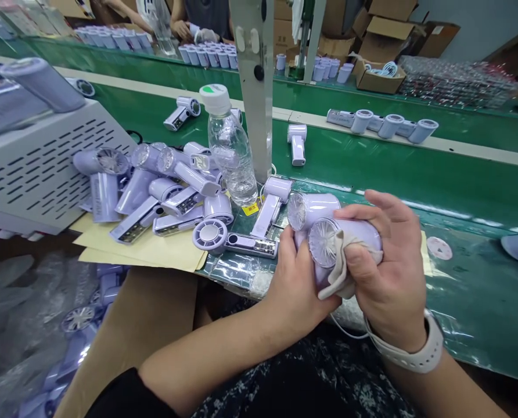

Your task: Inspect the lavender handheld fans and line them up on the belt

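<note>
My left hand [294, 284] grips the handle of a lilac handheld fan [363, 232] from below, low in the middle of the view. My right hand [383, 261] wraps over the fan's round head and pinches a beige cloth [335, 270] against its face. A second lilac fan [312, 208] lies right behind the one I hold, touching it. A white watch band [418, 351] sits on my right wrist.
A pile of lilac fans [167, 188] lies on yellow paper [150, 249] to the left, beside a water bottle [230, 148] and a white post [255, 87]. A grey vented box [36, 165] stands far left. More fans [383, 123] ride the green conveyor [416, 168]. Other people's hands work at the back.
</note>
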{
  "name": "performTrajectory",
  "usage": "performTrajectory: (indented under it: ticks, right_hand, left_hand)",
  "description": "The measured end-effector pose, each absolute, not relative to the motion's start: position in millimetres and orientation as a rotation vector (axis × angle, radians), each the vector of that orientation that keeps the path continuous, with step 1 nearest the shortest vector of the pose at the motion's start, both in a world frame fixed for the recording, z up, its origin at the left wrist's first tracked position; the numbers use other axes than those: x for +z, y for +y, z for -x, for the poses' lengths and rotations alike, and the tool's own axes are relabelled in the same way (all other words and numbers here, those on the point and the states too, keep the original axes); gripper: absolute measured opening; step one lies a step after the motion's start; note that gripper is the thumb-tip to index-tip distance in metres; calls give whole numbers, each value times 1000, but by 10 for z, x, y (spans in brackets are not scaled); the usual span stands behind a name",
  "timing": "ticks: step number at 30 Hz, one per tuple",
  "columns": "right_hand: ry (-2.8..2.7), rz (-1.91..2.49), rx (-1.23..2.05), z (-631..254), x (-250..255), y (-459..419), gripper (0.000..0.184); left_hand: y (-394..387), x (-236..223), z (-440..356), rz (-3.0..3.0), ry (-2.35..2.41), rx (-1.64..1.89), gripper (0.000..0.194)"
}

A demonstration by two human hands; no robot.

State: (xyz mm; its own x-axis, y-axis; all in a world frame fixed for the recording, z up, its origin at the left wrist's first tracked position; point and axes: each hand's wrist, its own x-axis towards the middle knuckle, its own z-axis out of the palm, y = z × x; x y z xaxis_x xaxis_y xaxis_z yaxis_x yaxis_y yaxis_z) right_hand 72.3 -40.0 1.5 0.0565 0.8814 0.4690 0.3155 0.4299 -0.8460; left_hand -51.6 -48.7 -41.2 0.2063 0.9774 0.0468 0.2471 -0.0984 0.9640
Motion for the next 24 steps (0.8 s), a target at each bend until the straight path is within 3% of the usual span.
performTrajectory:
  ticks: [4, 6, 9, 11, 15, 18, 24]
  right_hand:
    - [-1457, 1083, 573, -741, 57, -388, 36]
    - [-1459, 1158, 500, -906, 28, -301, 42]
    - [-1468, 1575, 231, -1247, -26, -75, 56]
    - [-1484, 1775, 191, -1390, -25, 109, 50]
    - [-1755, 1469, 429, -1412, 48, 436, 58]
    - [-1853, 1475, 99, -1526, -36, 519, 70]
    - [-2170, 1766, -256, -1734, -748, -56, 29]
  left_hand:
    - [-464, -414, 529, -1585, 1203, 1057, 86]
    - [-443, -398, 568, -1635, 1239, 1055, 79]
    - [-404, -362, 654, -1678, 1261, 1056, 74]
    - [-376, -336, 710, -1661, 1243, 1093, 75]
    - [-342, -319, 842, -1392, 1156, 1136, 72]
    - [-355, -332, 991, -1036, 959, 1073, 70]
    - [-315, -285, 1062, -619, 572, 1192, 74]
